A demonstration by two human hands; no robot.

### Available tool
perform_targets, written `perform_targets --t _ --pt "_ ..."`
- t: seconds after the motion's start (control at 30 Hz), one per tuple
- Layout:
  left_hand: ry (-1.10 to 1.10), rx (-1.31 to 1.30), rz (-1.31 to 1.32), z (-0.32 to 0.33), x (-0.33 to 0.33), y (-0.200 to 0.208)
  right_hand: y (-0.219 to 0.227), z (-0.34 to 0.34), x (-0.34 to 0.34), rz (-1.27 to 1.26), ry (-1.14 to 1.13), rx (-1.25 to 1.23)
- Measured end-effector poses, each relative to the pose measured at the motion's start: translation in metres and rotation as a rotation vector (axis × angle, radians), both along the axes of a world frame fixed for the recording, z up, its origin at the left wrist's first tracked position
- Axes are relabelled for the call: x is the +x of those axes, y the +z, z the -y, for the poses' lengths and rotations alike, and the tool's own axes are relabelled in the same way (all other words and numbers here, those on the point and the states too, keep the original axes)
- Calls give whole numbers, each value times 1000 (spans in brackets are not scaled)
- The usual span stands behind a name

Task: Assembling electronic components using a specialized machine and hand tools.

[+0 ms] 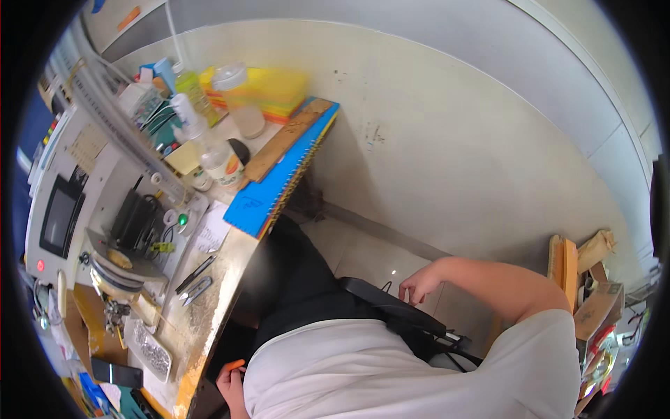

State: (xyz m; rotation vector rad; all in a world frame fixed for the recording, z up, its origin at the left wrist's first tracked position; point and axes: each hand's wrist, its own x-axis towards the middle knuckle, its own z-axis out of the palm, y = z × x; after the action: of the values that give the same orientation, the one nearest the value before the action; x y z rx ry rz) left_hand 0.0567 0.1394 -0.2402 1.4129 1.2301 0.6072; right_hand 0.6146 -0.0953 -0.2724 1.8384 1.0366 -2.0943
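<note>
My left hand (pixel 229 383) is by the workbench edge at the lower left, its fingers closed round an orange stick-shaped piece (pixel 234 364). Only one end of that piece shows; its kind is unclear. On the other side of my lap, my right hand (pixel 419 285) hangs beside the black armrest (pixel 394 305), loosely bent, fingers apart and holding nothing. The workbench (pixel 192 332) bears thread snips (pixel 196 290), black tweezers (pixel 195 274) and a small clear tray (pixel 149 351) of tiny shiny pieces.
A white machine (pixel 105 167) with a dark screen (pixel 61 215) stands at left. Bottles (pixel 225 164), yellow bins (pixel 279 87), a wooden strip (pixel 289 140) and a blue notebook (pixel 265 199) occupy the far bench end. A phone (pixel 117 373) lies nearer. Cardboard boxes (pixel 599 311) are at right.
</note>
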Motion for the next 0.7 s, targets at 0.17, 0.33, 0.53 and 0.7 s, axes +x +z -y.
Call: perform_targets --t 0.17,0.33,0.53,0.7 --pt "-59 -1 -84 -10 12 2 14 24 -1 -495 -205 -307" --pt "-116 -27 -169 -13 20 11 13 44 -17 -709 -224 -166" --pt "-118 -55 -105 -23 37 5 -4 50 -13 -577 -208 23" --pt "-156 -19 -139 -31 40 0 61 9 -8 -353 -119 -33"
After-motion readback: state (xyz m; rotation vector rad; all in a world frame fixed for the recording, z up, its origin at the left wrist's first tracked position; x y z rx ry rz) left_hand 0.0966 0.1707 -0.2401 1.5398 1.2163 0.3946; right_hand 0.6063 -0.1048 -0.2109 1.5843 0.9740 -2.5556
